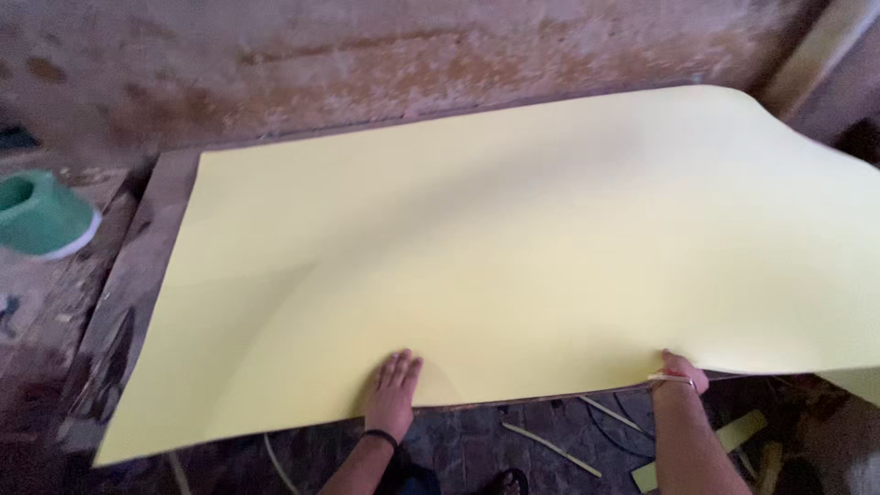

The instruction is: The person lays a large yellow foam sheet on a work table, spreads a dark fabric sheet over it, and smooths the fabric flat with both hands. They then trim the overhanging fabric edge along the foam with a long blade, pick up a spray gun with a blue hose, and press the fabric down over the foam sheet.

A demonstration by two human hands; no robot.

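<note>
We spread a large pale yellow sheet (513, 266) across a worn wooden tabletop (137, 266), with a rough, stained wall (367, 55) rising behind the sheet's far edge. Our left hand (394, 390) lies open and flat on the sheet near its front edge, fingers together, gripping nothing. Our right hand (683, 371) is closed over the sheet's front edge further along, fingers tucked under it as far as we can tell. The sheet covers nearly all of the tabletop; a shallow fold runs up from the left hand toward the sheet's far left corner, and the sheet's right end lifts off the surface and curls. To lay it well, we judge the flat palm should hold its spot while the gripping hand draws the edge gently taut, so the fold flattens without creasing. Off the sheet's left side stands a green cup-like container (37, 215). Below the sheet's front edge, yellow offcut strips (550, 447) lie on the dark floor (467, 449).
</note>
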